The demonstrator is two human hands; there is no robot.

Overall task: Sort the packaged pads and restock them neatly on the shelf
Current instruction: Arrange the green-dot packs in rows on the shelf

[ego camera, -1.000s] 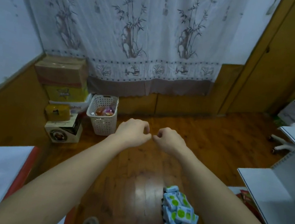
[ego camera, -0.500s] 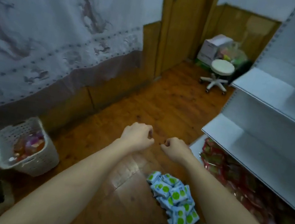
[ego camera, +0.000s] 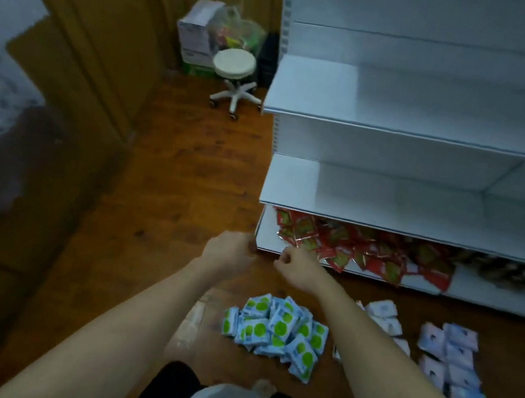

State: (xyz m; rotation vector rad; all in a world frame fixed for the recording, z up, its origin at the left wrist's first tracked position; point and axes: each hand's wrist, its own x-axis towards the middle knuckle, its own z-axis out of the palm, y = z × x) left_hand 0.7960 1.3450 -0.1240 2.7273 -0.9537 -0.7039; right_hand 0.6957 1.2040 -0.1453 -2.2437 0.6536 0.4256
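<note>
A heap of white pad packets with green dots [ego camera: 276,333] lies on the wooden floor between my forearms. To its right lie pale white packets [ego camera: 382,314] and a group of pink and blue packets [ego camera: 451,362]. The white shelf unit [ego camera: 404,132] stands ahead on the right, its two middle shelves bare. Red packets [ego camera: 360,250] cover its bottom shelf. My left hand [ego camera: 228,250] and my right hand [ego camera: 296,267] are both curled into loose fists, held out side by side just before the bottom shelf's left corner, with nothing in them.
A white swivel stool [ego camera: 234,70] stands left of the shelf, with a cardboard box [ego camera: 195,31] and a plastic bag [ego camera: 239,30] behind it. A wooden door and panelling run along the left. Dark items [ego camera: 516,272] lie on the bottom shelf's right end.
My view has swung right from the curtain and basket to face the shelf unit. Both fists stay close together in front of me. More packets on the floor have come into view.
</note>
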